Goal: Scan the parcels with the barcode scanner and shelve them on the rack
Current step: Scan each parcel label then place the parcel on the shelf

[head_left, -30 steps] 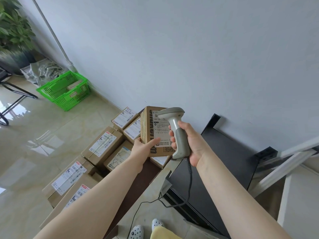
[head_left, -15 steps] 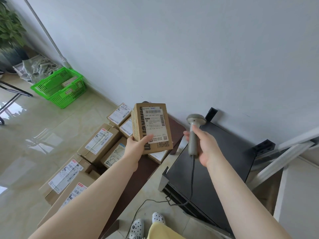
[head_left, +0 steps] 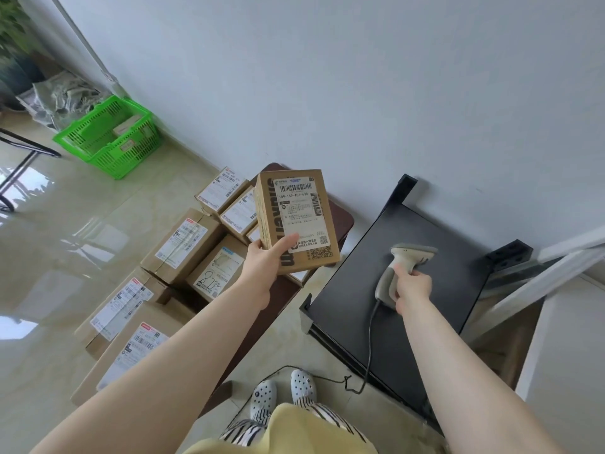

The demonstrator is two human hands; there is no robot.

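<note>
Since a second ago the barcode scanner (head_left: 404, 271) has swung away from the parcel (head_left: 296, 221) and down to the right, so that it now lies low over the black top shelf of the rack (head_left: 360, 273), while the parcel has stayed raised to the left. The right hand (head_left: 411, 288) is curled round the scanner's grey handle, its head pointing off toward the wall rather than at any label; I judge it is being set down there so that the hand comes free, though whether it already rests on the shelf I cannot tell. Its cable (head_left: 370, 352) trails down over the shelf's front edge to the floor. The left hand (head_left: 263, 262) clamps the parcel by its lower left corner, thumb across the front face, and holds it upright and a little tilted with the label turned to the camera, which suits reading or checking it before shelving. It hangs in the air above the other parcels (head_left: 183, 244) stacked on the floor by the wall, well apart from the scanner. The parcel is a small brown cardboard box, dark lettering running down one side, with a white shipping label carrying barcodes and a QR code below it.
</note>
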